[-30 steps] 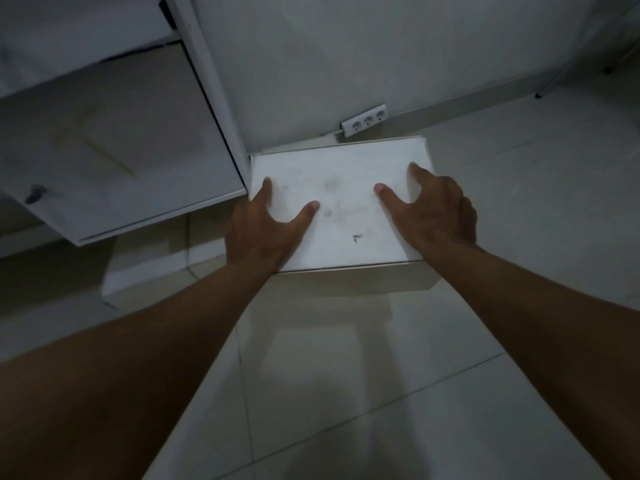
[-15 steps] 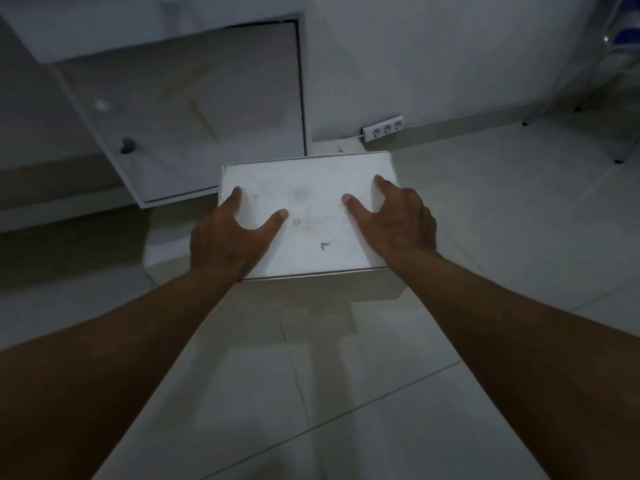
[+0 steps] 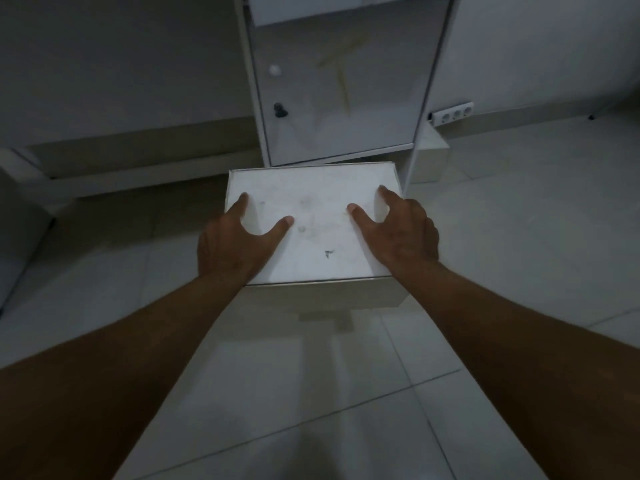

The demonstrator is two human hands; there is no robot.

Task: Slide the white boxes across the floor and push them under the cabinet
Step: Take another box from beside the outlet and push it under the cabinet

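Note:
A white box (image 3: 317, 216) sits on the tiled floor straight in front of the white cabinet (image 3: 341, 81). My left hand (image 3: 239, 242) grips its near left corner, thumb on the lid and fingers down the side. My right hand (image 3: 401, 233) holds the right edge the same way. The box's far edge lies just at the cabinet's bottom rail. A second white box (image 3: 429, 157) stands behind the cabinet's right leg, partly hidden by it.
The cabinet door has a dark lock (image 3: 280, 110) and a small round knob (image 3: 274, 70). A white power strip (image 3: 452, 114) lies by the wall at the right. A low ledge (image 3: 131, 171) runs along the wall at the left. Open floor tiles lie to the right.
The box has slid left from beside the cabinet's right edge to directly in front of it. Both hands kept their hold on it.

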